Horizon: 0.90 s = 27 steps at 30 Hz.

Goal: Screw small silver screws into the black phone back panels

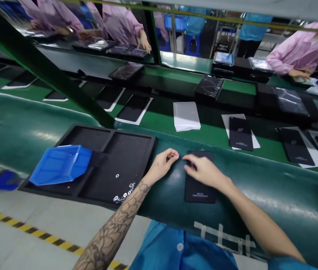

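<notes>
A black phone back cover (200, 187) lies flat on the dark green bench in front of me. My right hand (204, 170) rests on its upper part, fingers curled and pinched near the top left corner. My left hand (163, 163) hovers just left of the cover, thumb and fingers pinched together; whatever is between them is too small to make out. A black foam tray (136, 150) sits to the left, with several small silver washers (123, 193) scattered in its right compartment. A blue plastic bin (60, 164) stands on the tray's left half.
Beyond the bench runs a green conveyor (206, 133) carrying more black covers (240, 133) on white sheets and a white pad (186, 116). People in pink coats (299, 50) work on the far side. A green slanted post (49, 71) crosses the left.
</notes>
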Tool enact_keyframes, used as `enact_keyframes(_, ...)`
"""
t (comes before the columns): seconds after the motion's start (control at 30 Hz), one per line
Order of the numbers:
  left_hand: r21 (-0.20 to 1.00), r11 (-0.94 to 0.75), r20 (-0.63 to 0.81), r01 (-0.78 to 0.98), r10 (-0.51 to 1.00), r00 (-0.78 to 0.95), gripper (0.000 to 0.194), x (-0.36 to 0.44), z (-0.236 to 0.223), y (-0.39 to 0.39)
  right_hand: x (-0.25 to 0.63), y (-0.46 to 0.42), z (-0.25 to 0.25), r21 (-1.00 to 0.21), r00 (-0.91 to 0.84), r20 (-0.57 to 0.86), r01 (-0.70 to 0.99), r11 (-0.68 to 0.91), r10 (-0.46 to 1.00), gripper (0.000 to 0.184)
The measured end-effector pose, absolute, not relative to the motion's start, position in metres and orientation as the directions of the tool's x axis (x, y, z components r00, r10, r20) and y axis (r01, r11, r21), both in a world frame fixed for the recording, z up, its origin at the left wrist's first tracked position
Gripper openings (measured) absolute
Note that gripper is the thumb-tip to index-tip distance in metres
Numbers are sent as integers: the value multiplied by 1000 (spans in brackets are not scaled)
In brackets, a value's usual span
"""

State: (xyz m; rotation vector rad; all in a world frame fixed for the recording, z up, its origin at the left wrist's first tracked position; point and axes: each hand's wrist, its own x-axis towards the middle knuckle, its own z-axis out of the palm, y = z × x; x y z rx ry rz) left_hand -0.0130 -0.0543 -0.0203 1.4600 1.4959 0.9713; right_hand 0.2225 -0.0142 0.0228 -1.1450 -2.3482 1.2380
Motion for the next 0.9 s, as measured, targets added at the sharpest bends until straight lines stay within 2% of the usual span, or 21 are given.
enact_keyframes(0.03, 909, 28, -39, 417, 999, 20, 26, -10, -22, -49, 235, 1, 18, -910, -566, -103, 385, 151, 818, 30)
enact_keyframes(0.07, 891, 23, -43, 454, 999, 33, 25, -7, -23, -43, 248, 17, 13, -982, -457, -98, 189, -11, 884, 32)
enact_keyframes(0.1, 873, 19, -47, 488, 998, 46, 23, -4, -24, -37, 261, 32, 7, -992, -346, -112, -24, -128, 932, 34)
enact_keyframes(0.17, 840, 7, -52, 543, 996, 68, 20, 3, -25, -24, 286, 56, -8, -904, -194, -147, -372, -212, 970, 34)
enact_keyframes(0.23, 812, -3, -66, 584, 993, 97, 18, 9, -26, -12, 302, 68, -22, -818, -150, -162, -533, -218, 975, 33)
enact_keyframes(0.47, 717, 11, -141, 697, 982, 129, 18, 14, -24, 5, 300, 70, -37, -750, -252, -196, -584, -310, 948, 34)
enact_keyframes(0.63, 677, 35, -215, 735, 965, 152, 16, 8, -24, 19, 298, 73, -37, -737, -244, -212, -596, -319, 946, 31)
enact_keyframes(0.73, 623, 28, -288, 782, 937, 197, 25, 1, -21, 40, 299, 72, -39, -736, -239, -202, -603, -308, 950, 29)
enact_keyframes(0.9, 428, -58, -471, 902, 837, 278, 46, 10, -13, 88, 301, 68, -35, -763, -236, -215, -565, -313, 948, 28)
